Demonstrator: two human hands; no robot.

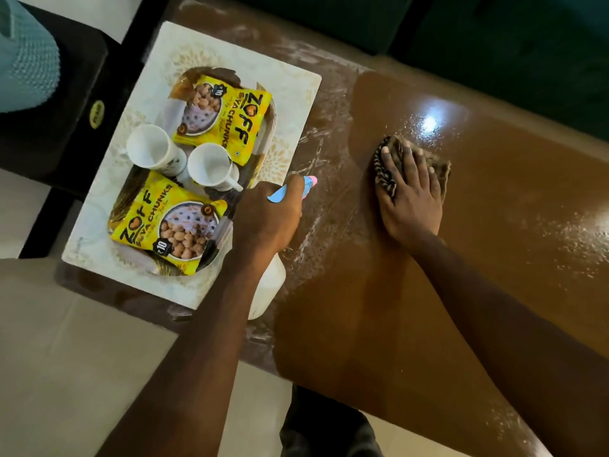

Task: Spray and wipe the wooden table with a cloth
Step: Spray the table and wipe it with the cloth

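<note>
The brown wooden table (494,225) runs across the view, glossy and wet on its right part, streaked with white residue near the middle and left. My right hand (410,192) lies flat, fingers spread, pressing a brown patterned cloth (385,173) onto the tabletop near the middle. My left hand (267,216) grips a white spray bottle (268,285) by its blue and pink trigger head (308,186), held just above the table's near edge, beside the tray.
A pale patterned tray (296,94) sits on the table's left end with two white mugs (155,150) and two yellow snack packets (227,120). A dark chair (49,127) stands at left, dark green upholstery (494,44) beyond the table, pale floor tiles (82,357) below.
</note>
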